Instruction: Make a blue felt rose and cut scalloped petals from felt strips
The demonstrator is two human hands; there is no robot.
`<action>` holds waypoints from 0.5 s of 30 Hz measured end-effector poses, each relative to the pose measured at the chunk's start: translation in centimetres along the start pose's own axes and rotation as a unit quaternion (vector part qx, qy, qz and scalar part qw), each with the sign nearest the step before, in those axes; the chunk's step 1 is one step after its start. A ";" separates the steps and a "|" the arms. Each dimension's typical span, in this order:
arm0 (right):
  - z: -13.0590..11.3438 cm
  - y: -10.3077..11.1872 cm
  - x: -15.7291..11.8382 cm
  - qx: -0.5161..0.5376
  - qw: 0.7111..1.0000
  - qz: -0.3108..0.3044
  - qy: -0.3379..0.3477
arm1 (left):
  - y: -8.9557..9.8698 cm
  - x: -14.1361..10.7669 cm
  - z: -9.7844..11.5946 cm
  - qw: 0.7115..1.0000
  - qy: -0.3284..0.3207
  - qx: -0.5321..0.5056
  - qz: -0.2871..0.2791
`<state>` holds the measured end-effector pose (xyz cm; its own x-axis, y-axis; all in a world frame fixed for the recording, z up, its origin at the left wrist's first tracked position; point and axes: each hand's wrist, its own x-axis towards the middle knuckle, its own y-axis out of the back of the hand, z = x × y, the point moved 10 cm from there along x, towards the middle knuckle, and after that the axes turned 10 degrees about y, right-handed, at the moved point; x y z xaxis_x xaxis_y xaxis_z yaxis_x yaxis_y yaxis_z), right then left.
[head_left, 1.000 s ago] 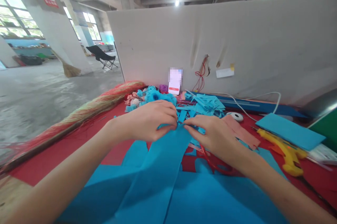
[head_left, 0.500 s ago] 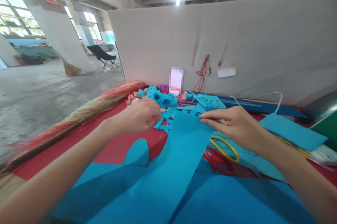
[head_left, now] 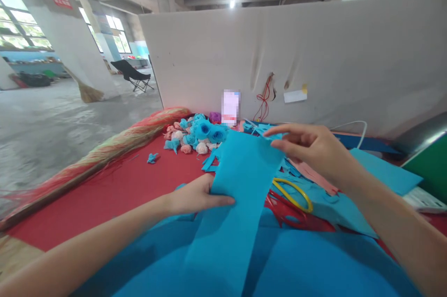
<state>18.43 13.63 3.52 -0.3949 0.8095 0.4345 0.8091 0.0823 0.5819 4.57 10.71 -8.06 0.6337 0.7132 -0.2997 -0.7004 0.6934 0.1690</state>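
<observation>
L hand (head_left: 195, 192): at L edge of blue paper strip (head_left: 244, 171), thumb laid flat across its front face, other fingers mostly hidden behind. Fingers closed on the edge, strip btwn thumb & the rest. Forearm comes in from lower L, low, approx. level w/ strip's middle.

R hand (head_left: 307, 148): at strip's top R corner. Thumb & index slightly parted, tips overlapping the corner; can't tell if pinched or just touching. Other fingers curled in, wrist bent, forearm rising from lower R, higher than L.

Strip runs up from the near side, narrow end uppermost, btwn both hands, over large blue sheets (head_left: 324, 259) to its lower R & L.

Rel. to strip: blue/pink/white paper flowers (head_left: 202, 129) just past its upper L; phone (head_left: 230, 107) upright behind its top edge; yellow loop handle (head_left: 296, 194) & red handles (head_left: 284, 215) just R; pink paper (head_left: 316, 177) further R, near R wrist. Red-covered desk (head_left: 104, 194) bare-surfaced to L, w/ small blue scrap (head_left: 152, 158) well apart from strip.
</observation>
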 end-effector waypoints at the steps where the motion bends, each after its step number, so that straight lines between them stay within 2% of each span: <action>1: 0.6 -0.1 -0.2 0.032 0.999 0.012 -0.009 | 0.3 -0.1 0.1 0.999 0.002 -0.035 0.015; 3: 1.6 -1.4 -1.0 0.073 0.997 -0.002 -0.025 | 0.7 -0.2 0.4 0.995 0.002 -0.096 0.039; 6: 2.5 -5.2 -3.1 0.097 0.987 -0.104 -0.070 | 1.1 -0.4 1.5 0.985 -0.021 -0.160 0.058; 8: 2.2 -7.0 -4.2 0.152 0.975 -0.137 -0.083 | 1.2 -0.4 2.2 0.982 -0.038 -0.176 0.062; 10: 1.9 -7.6 -4.6 0.210 0.966 -0.123 -0.089 | 1.0 -0.2 2.5 0.981 -0.042 -0.181 0.060; 15: 2.4 -7.0 -4.4 0.344 0.931 -0.042 -0.119 | 0.5 0.2 3.4 0.975 -0.085 -0.206 0.021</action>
<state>15.54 10.88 -4.09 -0.4288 0.8820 0.1953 0.8988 0.4382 -0.0055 5.48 11.52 -4.87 0.6225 0.7710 -0.1348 -0.7771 0.5883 -0.2236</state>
